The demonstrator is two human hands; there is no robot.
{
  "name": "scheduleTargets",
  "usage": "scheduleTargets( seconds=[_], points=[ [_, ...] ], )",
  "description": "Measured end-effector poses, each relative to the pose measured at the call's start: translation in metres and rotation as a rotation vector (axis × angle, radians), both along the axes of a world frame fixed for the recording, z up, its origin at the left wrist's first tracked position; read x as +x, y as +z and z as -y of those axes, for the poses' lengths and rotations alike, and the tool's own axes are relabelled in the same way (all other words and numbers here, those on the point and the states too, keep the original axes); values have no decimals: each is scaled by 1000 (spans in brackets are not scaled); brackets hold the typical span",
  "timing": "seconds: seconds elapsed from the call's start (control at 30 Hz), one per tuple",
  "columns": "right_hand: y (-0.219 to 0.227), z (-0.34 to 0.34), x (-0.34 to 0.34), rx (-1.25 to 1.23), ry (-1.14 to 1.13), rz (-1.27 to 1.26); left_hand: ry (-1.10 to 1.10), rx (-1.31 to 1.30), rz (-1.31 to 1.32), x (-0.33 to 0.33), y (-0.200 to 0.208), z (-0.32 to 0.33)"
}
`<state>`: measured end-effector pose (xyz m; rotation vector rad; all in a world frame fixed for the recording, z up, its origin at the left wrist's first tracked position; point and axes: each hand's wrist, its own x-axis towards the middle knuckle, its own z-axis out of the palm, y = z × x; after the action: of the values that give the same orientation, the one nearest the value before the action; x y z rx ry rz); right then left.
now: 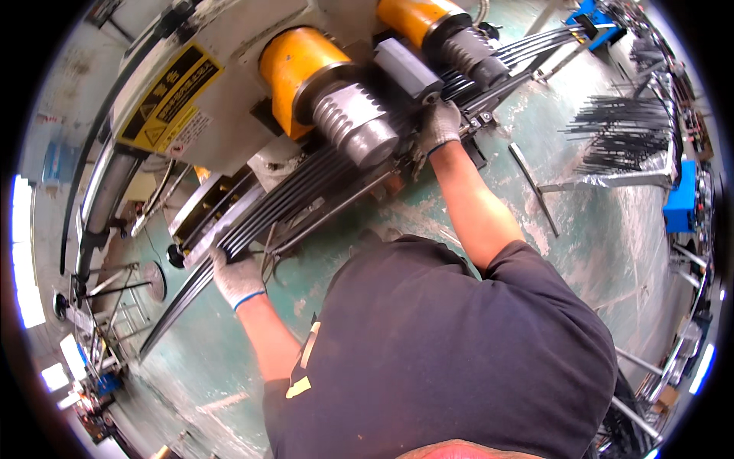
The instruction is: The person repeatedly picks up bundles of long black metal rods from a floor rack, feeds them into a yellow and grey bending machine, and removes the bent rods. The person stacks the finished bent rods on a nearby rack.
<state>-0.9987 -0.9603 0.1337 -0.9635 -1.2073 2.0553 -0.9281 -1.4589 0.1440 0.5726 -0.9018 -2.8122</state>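
Note:
Several long dark metal bars (264, 200) lie side by side, running diagonally from lower left to upper right through a machine. My left hand (238, 279), in a pale knitted glove with a blue cuff, is closed on the bars near their lower-left end. Its fingertips are partly hidden at the bars. At the machine's middle, my right hand (441, 126), gloved alike, is curled just below a grey block (407, 69). What lies under its fingers is hidden. Two orange cylinders (302, 69) with ridged metal ends (355, 122) stand above the bars.
A yellow-and-black warning label (170, 96) marks the machine's panel. Dark rods (619, 130) are piled on a rack at right, near a blue box (679, 196). A metal stand (535, 187) rests on the worn green floor (604, 245). A round disc stand (154, 281) is at left.

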Motion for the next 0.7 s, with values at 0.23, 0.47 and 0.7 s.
scheduleTargets(
  seconds=[0.23, 0.47, 0.7],
  points=[
    [34, 20, 59, 301, 124, -59, 118, 46, -47, -5, 6, 15],
    [-105, -68, 94, -1488, 260, -1225, 205, -34, -26, -7, -2, 21],
    [-64, -35, 108, -2668, -884, -1577, 227, 64, 146, -4, 18, -53]
  ],
)
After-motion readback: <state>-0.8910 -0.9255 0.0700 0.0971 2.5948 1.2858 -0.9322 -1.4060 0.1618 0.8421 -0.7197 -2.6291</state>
